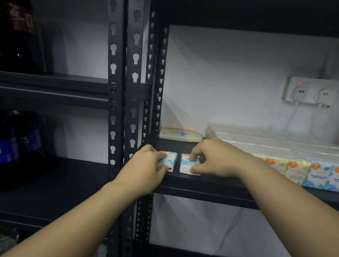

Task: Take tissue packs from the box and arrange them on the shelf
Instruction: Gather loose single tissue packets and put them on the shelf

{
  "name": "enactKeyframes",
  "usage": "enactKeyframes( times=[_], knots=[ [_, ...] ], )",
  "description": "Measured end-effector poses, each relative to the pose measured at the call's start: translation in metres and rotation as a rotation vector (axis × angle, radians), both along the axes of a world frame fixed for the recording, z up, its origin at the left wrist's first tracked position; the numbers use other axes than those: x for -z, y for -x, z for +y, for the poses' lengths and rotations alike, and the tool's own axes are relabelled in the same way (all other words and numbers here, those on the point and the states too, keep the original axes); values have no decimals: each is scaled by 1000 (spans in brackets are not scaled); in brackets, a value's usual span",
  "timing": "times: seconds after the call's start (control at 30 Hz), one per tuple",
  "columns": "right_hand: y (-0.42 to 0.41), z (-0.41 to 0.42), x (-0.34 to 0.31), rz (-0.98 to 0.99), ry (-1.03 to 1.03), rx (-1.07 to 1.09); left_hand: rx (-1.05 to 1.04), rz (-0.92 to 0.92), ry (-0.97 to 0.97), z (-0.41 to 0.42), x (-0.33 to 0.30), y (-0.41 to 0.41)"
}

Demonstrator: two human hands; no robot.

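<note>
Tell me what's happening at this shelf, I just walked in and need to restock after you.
A person is setting small tissue packs on the dark shelf. The left hand grips one pack at the shelf's front edge, and the right hand pinches a second pack just beside it. A row of packs already stands to the right, and one flat pack lies at the back.

- two small blue-white tissue packs (168,161) (189,164), side by side at shelf (211,182) front edge, slightly apart
- one pack (180,134) flat at back
- packed row (307,171) on right
</note>
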State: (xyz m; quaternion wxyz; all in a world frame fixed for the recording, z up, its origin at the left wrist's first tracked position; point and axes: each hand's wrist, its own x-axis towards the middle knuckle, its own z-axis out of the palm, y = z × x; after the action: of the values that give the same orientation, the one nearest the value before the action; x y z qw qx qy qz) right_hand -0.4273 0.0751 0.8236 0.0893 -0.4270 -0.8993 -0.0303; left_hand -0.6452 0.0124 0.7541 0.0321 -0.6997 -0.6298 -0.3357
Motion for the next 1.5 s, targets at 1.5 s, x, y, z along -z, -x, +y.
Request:
enactKeyframes(
  times=[1.5],
  knots=[
    [-100, 49, 7, 305, -67, 146, -77, 192, 156, 141, -36, -33]
  ],
)
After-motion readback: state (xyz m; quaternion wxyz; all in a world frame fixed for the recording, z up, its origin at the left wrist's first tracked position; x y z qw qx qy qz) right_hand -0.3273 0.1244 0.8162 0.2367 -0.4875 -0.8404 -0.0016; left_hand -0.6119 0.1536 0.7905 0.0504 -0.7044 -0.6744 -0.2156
